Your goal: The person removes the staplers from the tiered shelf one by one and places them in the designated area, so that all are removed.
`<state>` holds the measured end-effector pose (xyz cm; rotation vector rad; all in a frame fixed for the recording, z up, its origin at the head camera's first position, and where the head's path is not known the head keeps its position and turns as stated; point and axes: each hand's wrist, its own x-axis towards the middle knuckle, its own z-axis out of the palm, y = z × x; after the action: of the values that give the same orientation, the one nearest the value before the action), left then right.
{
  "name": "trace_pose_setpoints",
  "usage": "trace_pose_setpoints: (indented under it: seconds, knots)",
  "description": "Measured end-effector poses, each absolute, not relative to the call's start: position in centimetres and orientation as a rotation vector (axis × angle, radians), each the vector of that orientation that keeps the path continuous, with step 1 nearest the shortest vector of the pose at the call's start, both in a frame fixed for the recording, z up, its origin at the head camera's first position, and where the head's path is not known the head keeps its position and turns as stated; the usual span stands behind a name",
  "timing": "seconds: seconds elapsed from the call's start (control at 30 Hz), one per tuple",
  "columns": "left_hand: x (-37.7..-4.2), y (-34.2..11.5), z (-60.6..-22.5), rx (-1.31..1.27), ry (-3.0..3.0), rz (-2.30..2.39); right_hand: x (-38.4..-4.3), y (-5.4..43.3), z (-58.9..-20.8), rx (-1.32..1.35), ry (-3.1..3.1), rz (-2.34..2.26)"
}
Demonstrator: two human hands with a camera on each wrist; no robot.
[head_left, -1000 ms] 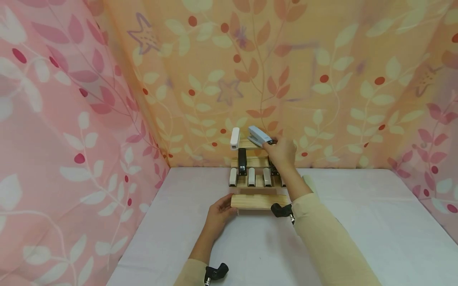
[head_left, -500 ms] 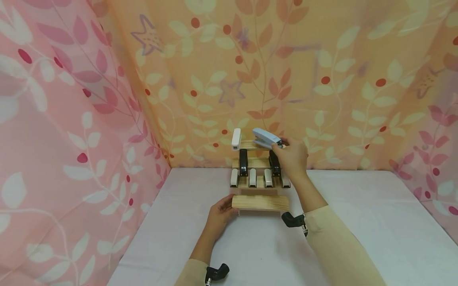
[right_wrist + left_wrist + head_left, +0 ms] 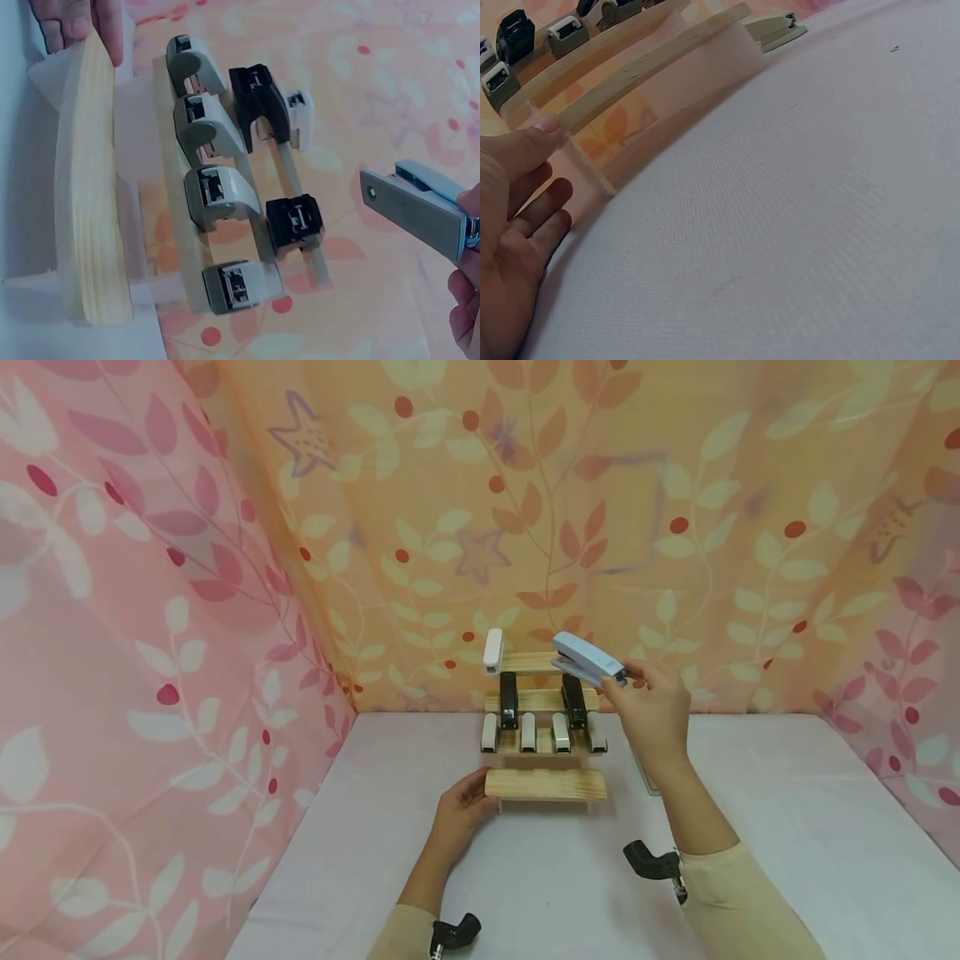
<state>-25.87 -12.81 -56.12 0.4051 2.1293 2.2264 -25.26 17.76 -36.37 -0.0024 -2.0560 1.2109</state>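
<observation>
A tiered stand with wooden shelves holds several staplers. My left hand (image 3: 459, 817) grips the left end of its lowest shelf (image 3: 546, 783), thumb on the board's end in the left wrist view. My right hand (image 3: 652, 714) pinches a light blue stapler (image 3: 588, 656) by one end and holds it in the air, right of the top shelf (image 3: 528, 662). A white stapler (image 3: 492, 650) stands at that shelf's left end. Two black staplers (image 3: 294, 225) sit on the tier below. Under them is a row of several pale grey-and-white staplers (image 3: 221, 196).
A pale green stapler (image 3: 776, 31) lies on the white tablecloth (image 3: 810, 827) to the right of the stand, partly behind my right forearm in the head view. Patterned cloth (image 3: 420, 485) hangs behind and along the sides. The lowest shelf bears nothing.
My right hand has carried the light blue stapler rightward and a little down, off to the side of the top shelf. My left hand keeps its place on the lowest shelf.
</observation>
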Motion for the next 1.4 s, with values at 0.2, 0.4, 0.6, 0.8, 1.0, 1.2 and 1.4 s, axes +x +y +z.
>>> trace_pose_setpoints:
  seconds: [0.2,0.4,0.6,0.8,1.0,1.2,1.4]
  knots:
    - [-25.9,-12.7,-56.3,0.435,2.116,2.226,-22.8,18.8,-36.4,-0.042,-2.047,1.16]
    - [-26.0,-12.7,-56.3,0.44,2.139,2.222,-21.1,20.0,-36.9,-0.051,-1.987,1.129]
    - [-26.1,-12.8,-56.2,0.419,2.156,2.221,-19.6,21.2,-37.6,-0.061,-1.929,1.096]
    - [-26.1,-12.8,-56.2,0.396,2.148,2.227,-18.4,22.4,-38.4,-0.096,-1.932,1.073]
    - [-26.0,-12.9,-56.1,0.402,2.163,2.217,-17.7,23.6,-39.5,-0.146,-1.949,1.062]
    - [-25.9,-13.0,-56.2,0.383,2.162,2.193,-17.2,24.6,-40.6,-0.273,-1.997,1.06]
    - [-26.1,-13.0,-56.2,0.388,2.176,2.172,-17.3,25.2,-41.0,-0.319,-2.02,1.065]
